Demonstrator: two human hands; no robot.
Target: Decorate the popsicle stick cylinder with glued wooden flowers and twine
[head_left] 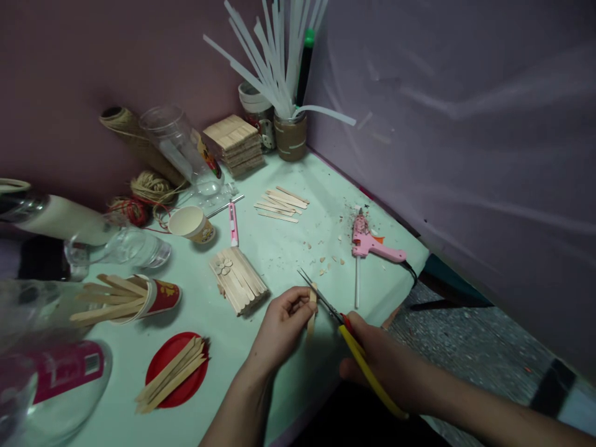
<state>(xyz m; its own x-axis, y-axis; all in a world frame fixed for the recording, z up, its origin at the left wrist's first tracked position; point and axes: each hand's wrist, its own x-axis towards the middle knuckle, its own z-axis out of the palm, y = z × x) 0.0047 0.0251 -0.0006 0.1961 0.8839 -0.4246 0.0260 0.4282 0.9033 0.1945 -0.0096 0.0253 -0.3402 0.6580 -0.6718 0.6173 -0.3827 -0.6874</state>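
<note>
My left hand pinches a short wooden craft stick upright near the table's front edge. My right hand grips scissors with yellow and red handles. The dark blades point up and left and meet the top of the stick. A small structure of glued sticks with a flower-shaped piece on it lies just left of my left hand. Wood chips are scattered beyond the blades.
A pink glue gun lies to the right. Loose sticks, a pink cutter, a paper cup, a red cup of sticks, a red lid with sticks, twine and bottles surround the mint-green table.
</note>
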